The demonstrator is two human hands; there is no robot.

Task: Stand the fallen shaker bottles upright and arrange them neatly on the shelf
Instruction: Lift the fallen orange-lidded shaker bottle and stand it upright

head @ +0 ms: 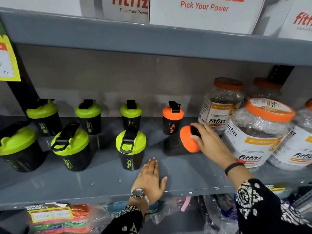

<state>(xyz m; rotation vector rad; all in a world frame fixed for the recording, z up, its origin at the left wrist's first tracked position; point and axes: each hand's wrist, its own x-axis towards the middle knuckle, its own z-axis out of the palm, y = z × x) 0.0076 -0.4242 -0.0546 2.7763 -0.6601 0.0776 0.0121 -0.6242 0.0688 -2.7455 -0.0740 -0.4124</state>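
Observation:
Black shaker bottles stand on a grey shelf [101, 183]. Several have green lids, in a back row and a front row, such as the front one [130, 149]. One orange-lidded shaker [172, 119] stands upright at the back. In front of it a second orange-lidded shaker [181, 142] lies on its side, lid facing me. My right hand [207, 139] grips its lid, fingers over the black cap. My left hand [152, 178] rests flat and open on the shelf beside the front green shaker, holding nothing.
Large clear jars with orange lids [260, 132] crowd the right end of the shelf, close to my right wrist. White boxes [202, 12] sit on the shelf above. Packets in plastic [59, 220] fill the shelf below. A yellow tag [8, 56] hangs at far left.

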